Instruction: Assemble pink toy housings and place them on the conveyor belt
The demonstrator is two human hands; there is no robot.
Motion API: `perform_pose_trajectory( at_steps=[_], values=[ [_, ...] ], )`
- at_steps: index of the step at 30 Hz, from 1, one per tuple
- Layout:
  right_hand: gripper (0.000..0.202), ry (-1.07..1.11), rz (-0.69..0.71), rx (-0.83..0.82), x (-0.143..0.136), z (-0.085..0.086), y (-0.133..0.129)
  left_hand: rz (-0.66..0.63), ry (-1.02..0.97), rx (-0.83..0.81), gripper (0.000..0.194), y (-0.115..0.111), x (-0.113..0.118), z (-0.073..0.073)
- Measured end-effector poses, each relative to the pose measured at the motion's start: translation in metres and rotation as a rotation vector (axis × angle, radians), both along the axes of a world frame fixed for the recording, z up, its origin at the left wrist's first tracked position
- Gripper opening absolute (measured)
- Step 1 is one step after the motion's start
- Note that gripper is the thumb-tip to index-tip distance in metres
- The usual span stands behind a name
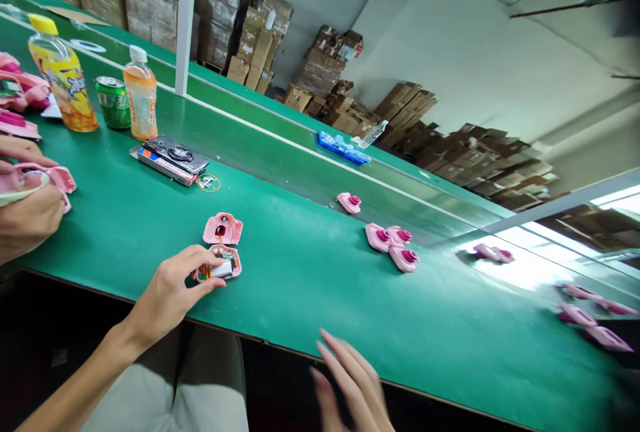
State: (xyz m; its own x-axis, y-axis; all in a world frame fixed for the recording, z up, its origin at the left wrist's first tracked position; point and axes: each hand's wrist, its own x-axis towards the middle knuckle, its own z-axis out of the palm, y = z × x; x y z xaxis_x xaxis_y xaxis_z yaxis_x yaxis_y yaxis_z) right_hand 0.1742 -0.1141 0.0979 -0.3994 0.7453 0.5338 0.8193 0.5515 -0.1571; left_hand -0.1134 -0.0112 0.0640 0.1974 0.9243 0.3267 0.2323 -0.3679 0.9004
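Note:
An opened pink camera shell lies on the green table, its upper half above the half with a circuit board and a silver battery. My left hand grips this lower half between thumb and fingers, partly covering its left side. A thin wire joins the two halves. My right hand is over the table's front edge, with its fingers apart and nothing in them; it is slightly blurred.
Another person's hands hold a pink shell at the far left. Bottles, a green can and a flat box stand behind. Several pink cameras lie to the right, and a blue item farther back.

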Motion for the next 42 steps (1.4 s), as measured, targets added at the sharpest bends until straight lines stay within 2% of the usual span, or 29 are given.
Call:
perform_pose_trajectory(
  at_steps=[2, 5, 8, 12, 16, 19, 22, 27, 29, 34, 42],
  values=[
    [0.06, -0.05, 0.116, -0.04, -0.034, 0.006, 0.04, -0.06, 0.02, 0.043, 0.012, -0.001, -0.001, -0.001],
    [0.04, -0.206, 0.444, -0.192, -0.079, 0.019, 0.098, -0.051, 0.021, -0.002, 0.007, -0.001, 0.0, -0.002],
    [0.027, -0.237, 0.512, -0.243, -0.095, 0.03, 0.121, 0.02, 0.006, -0.113, 0.011, -0.001, 0.002, 0.001],
    [0.031, -0.101, 0.448, -0.337, -0.083, 0.03, 0.115, 0.007, -0.001, -0.1, 0.014, -0.002, 0.003, 0.004],
    [0.035, 0.095, 0.43, -0.431, -0.075, 0.029, 0.117, -0.072, -0.045, -0.108, 0.027, -0.002, -0.001, 0.002],
    [0.032, 0.192, 0.433, -0.45, -0.076, 0.031, 0.126, 0.015, 0.056, -0.023, 0.032, 0.001, -0.001, 0.0],
    [0.033, 0.231, 0.433, -0.475, -0.078, 0.03, 0.13, 0.154, 0.142, 0.048, 0.017, 0.003, 0.004, -0.003],
    [0.033, 0.373, 0.4, -0.528, -0.08, 0.014, 0.128, 0.167, 0.199, 0.036, 0.016, 0.005, 0.011, -0.005],
    [0.033, 0.368, 0.395, -0.515, -0.076, 0.006, 0.127, 0.188, 0.206, 0.025, 0.016, 0.005, 0.012, -0.004],
    [0.037, 0.19, 0.35, -0.433, -0.064, -0.007, 0.127, 0.208, 0.235, 0.01, 0.014, 0.005, 0.013, -0.004],
    [0.036, 0.053, 0.344, -0.352, -0.07, -0.009, 0.126, 0.19, 0.287, 0.067, 0.018, 0.003, 0.015, -0.004]
  ],
)
